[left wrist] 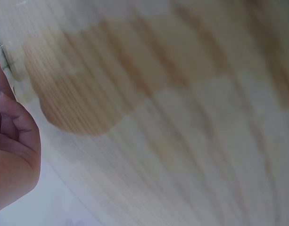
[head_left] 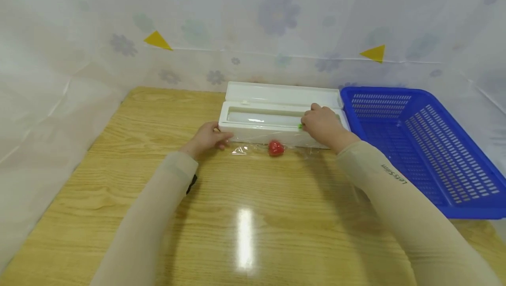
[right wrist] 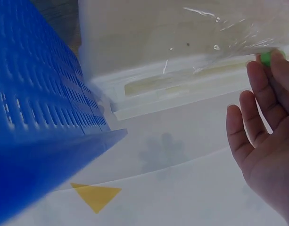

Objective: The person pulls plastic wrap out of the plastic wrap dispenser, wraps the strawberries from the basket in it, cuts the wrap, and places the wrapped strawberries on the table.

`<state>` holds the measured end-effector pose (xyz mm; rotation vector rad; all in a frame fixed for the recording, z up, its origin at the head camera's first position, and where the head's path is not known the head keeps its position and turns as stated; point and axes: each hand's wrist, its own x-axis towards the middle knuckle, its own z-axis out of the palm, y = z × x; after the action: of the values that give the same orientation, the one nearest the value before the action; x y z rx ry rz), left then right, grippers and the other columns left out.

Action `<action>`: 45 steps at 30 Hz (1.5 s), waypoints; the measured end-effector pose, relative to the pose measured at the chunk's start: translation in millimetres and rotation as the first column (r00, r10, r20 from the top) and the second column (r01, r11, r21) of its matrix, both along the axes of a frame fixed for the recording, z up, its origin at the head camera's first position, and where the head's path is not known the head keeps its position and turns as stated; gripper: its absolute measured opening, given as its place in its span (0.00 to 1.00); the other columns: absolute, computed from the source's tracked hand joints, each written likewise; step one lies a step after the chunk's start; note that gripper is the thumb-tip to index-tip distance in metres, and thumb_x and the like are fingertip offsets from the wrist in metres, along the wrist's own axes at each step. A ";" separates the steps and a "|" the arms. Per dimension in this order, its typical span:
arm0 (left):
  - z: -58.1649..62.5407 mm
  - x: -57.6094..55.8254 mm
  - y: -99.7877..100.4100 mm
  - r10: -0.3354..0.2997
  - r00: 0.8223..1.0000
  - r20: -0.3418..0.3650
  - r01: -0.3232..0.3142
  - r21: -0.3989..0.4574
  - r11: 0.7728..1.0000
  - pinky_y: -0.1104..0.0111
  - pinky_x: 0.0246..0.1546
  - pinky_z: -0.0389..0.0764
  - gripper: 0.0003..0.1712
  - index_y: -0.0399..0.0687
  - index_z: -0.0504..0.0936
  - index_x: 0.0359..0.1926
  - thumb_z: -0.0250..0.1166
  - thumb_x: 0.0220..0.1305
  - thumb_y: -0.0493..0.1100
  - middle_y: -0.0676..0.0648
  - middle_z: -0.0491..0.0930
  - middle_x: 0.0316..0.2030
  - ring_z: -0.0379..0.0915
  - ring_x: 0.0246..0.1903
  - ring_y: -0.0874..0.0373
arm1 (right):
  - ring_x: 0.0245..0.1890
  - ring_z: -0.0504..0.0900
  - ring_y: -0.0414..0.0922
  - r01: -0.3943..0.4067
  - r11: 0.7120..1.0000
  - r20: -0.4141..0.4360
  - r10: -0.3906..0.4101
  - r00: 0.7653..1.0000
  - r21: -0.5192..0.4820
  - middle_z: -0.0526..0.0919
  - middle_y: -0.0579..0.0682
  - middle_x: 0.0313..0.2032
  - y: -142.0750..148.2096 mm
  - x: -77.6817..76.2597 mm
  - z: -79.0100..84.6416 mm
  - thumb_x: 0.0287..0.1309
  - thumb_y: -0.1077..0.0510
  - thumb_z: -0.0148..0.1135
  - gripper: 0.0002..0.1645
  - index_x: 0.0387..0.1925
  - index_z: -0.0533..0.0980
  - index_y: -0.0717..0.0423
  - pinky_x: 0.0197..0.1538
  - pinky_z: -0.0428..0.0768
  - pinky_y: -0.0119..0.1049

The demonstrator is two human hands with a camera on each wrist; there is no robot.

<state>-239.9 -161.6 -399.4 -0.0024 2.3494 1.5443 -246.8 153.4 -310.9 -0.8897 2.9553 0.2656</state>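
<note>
A long white cling film dispenser (head_left: 257,134) lies on the table with its lid (head_left: 282,92) raised and a film roll (head_left: 261,119) inside. At its left front corner, my left hand (head_left: 207,137) holds the box. My right hand (head_left: 325,125) is over the dispenser's right part, pinching a small green slide cutter (right wrist: 266,59) between thumb and fingertip; the other fingers spread loosely. Clear cling film (head_left: 241,149) hangs over the front onto the table. A red, strawberry-like piece (head_left: 276,148) lies in the film just before the box.
Close against the dispenser's right end stands a blue plastic basket (head_left: 439,210) with slotted walls. Behind the wooden table (head_left: 213,233) hangs a flowered white curtain (head_left: 245,27) bearing yellow triangles (head_left: 158,41).
</note>
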 end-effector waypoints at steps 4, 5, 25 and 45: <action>0.4 0.4 -1.7 0.003 1.000 0.010 -0.003 -0.004 1.000 0.69 0.31 0.82 0.17 0.35 0.70 0.43 0.63 0.62 0.44 0.43 0.83 0.30 0.77 0.20 0.62 | 0.34 0.68 0.49 -0.014 0.999 -0.014 0.015 1.000 0.043 0.83 0.53 0.35 2.8 -1.0 1.4 0.59 0.57 0.60 0.08 0.34 0.81 0.58 0.35 0.70 0.41; 0.5 0.5 -1.9 0.004 1.000 0.012 -0.004 -0.005 1.000 0.68 0.32 0.82 0.18 0.35 0.70 0.44 0.63 0.62 0.44 0.42 0.83 0.31 0.77 0.20 0.63 | 0.34 0.67 0.49 -0.015 0.998 -0.018 0.016 1.000 0.054 0.83 0.53 0.34 2.8 -0.9 2.0 0.59 0.58 0.60 0.08 0.33 0.81 0.58 0.35 0.69 0.41; 2.2 1.7 -0.6 -0.022 1.000 0.010 0.022 -0.018 1.000 0.68 0.34 0.82 0.21 0.31 0.70 0.50 0.61 0.64 0.43 0.44 0.81 0.30 0.78 0.24 0.62 | 0.40 0.71 0.52 0.178 0.898 -0.065 -0.166 0.984 0.402 0.81 0.52 0.29 -13.8 8.2 10.8 0.60 0.66 0.52 0.11 0.30 0.80 0.57 0.47 0.70 0.50; 4.7 0.5 1.0 -0.017 1.000 0.019 0.017 0.011 1.000 0.69 0.33 0.82 0.16 0.33 0.70 0.45 0.61 0.63 0.41 0.46 0.80 0.28 0.78 0.24 0.62 | 0.37 0.73 0.56 0.267 0.788 -0.069 -0.277 0.958 0.555 0.79 0.58 0.31 3.3 0.4 12.0 0.62 0.67 0.42 0.16 0.38 0.77 0.66 0.47 0.71 0.54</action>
<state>-239.4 -160.5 -394.7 0.0062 2.3204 1.5427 -246.4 156.7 -298.9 -0.3745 2.6747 1.0330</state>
